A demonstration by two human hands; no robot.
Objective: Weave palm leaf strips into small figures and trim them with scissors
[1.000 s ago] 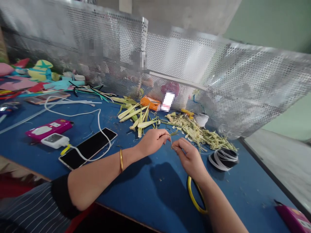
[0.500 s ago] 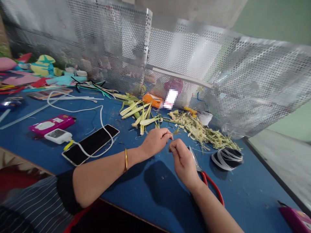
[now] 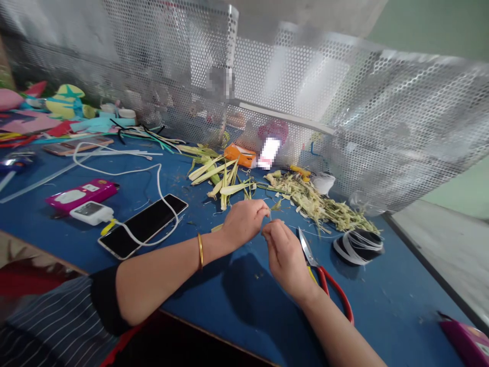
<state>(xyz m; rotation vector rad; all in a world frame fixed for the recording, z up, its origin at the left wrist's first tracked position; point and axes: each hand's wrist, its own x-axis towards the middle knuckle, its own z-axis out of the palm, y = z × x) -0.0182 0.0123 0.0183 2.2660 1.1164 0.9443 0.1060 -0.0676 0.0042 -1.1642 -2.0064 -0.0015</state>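
My left hand (image 3: 246, 220), with a gold bangle on its wrist, is closed in a pinch above the blue table. Just to its right, my right hand (image 3: 284, 255) is also closed, fingertips pressed together. A thin white thread (image 3: 270, 216) spans the short gap between the two sets of fingertips. A small green leaf scrap (image 3: 276, 206) shows just beyond the fingers. Beside my right hand lie scissors (image 3: 336, 290) with red handles, partly hidden by it. Farther right stands a black spool (image 3: 359, 247) wound with white strand.
Pale husk strips (image 3: 214, 176) and a heap of shredded plant pieces (image 3: 321, 204) lie behind my hands. A black-screened phone (image 3: 143, 227), white cable and magenta box (image 3: 82, 196) are at left. A perforated metal screen (image 3: 282, 71) borders the back.
Both hands stay in nearly the same place; my right hand has shifted slightly left, uncovering more of the scissors. A pale strip now shows beside my left wrist.
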